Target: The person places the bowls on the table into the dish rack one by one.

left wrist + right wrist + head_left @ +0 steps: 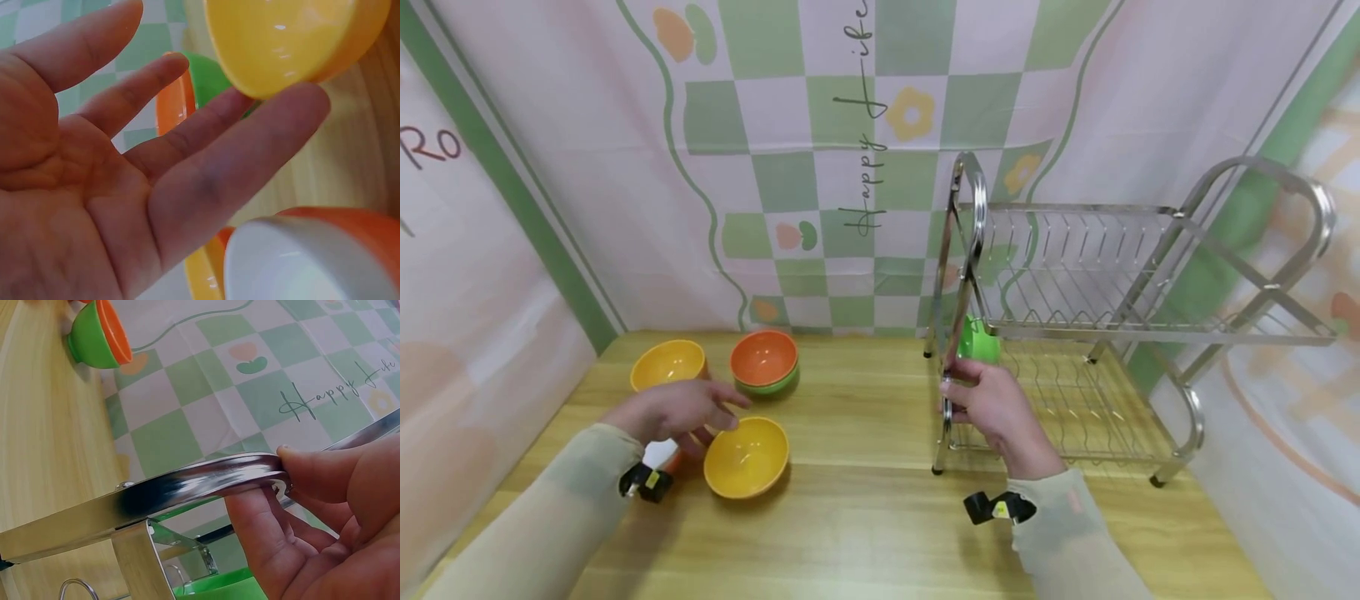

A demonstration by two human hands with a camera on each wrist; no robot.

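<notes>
Item, your left hand: left of centre in the head view; fingers extended and spread, grasping nothing; fingertips at the rim of the near yellow bowl, contact uncertain.
Item, that bowl: upright on the bench, lower left of centre; its inside is bare.
Item, your right hand: right of centre; thumb and fingers pinch the metal tube at the left end of the dish rack; the rack is two-tiered, filling the right of the frame.
Item, one green bowl: left end of the lower tier, partly hidden.
Item, one orange bowl: nested in another green bowl, left of centre, behind the near yellow one.
Item, a second yellow bowl: farther left, beyond your left hand.
Item, one white-lined bowl, orange outside: lower right of the left wrist view; mostly covered by your left hand and wrist in the head view.
</notes>
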